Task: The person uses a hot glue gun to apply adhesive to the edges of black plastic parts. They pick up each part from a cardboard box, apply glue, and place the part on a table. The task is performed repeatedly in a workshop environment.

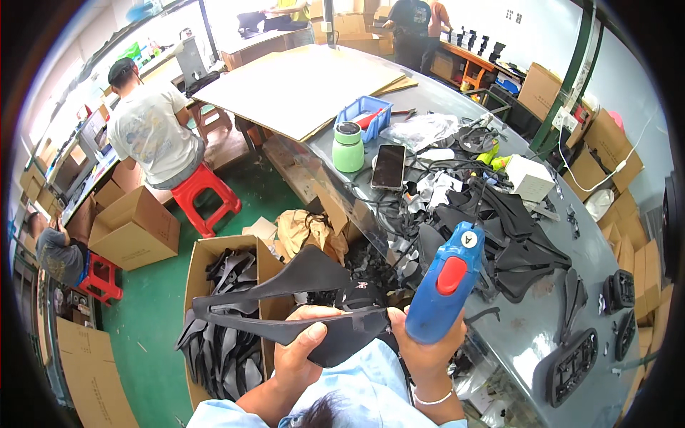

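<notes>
My left hand (300, 353) is closed on a black bicycle-saddle-shaped piece (335, 335), thumb on top near its wide end. The piece has a long central slot, and its narrow nose points left over an open carton (193, 264) filled with similar black pieces (232, 357). My right hand (428, 357) grips a blue handheld power tool (446, 285) with a red button, its front end pointing up over the table. The right fingertips are close to the wide end of the piece; whether they touch it I cannot tell.
On the grey table (514, 357) lie a heap of black covers (514, 250), saddle bases (573, 367), a phone (388, 167), a green flask (348, 148), a blue bin (364, 118) and a white box (529, 178). One person sits on a red stool (205, 196) at the left.
</notes>
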Demonstrator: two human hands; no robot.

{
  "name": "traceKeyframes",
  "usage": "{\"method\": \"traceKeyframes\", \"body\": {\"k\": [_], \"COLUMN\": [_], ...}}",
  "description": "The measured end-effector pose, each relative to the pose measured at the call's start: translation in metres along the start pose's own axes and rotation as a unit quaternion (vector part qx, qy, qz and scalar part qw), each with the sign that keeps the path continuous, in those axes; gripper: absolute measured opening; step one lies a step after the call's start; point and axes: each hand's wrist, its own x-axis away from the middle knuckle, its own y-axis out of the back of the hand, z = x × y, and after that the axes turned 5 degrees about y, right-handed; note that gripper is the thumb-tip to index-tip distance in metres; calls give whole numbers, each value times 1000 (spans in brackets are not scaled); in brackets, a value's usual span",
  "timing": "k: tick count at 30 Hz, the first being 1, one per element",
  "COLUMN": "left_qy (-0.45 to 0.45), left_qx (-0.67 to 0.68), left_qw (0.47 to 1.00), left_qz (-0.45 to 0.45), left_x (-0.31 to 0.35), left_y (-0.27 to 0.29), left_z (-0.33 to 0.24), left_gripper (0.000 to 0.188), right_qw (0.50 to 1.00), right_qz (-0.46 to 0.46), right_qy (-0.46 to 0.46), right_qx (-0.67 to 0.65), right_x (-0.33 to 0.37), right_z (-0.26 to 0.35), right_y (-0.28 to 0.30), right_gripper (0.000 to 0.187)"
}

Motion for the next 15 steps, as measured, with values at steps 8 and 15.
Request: {"method": "traceKeyframes", "body": {"k": [8, 15], "left_qy": [-191, -268], "left_qx": [32, -9], "left_qw": [980, 958], "left_qz": [-54, -98], "left_x": [-14, -16], "left_y": [11, 16], "left_z": [-12, -16], "left_gripper": [41, 41], "right_qw": [986, 979], "right_qz": [165, 183], "right_qy": [9, 85], "right_qx": [16, 37], "right_x": [22, 30], "right_z": [12, 24], "right_y": [12, 8], "right_gripper": [47, 39]}}
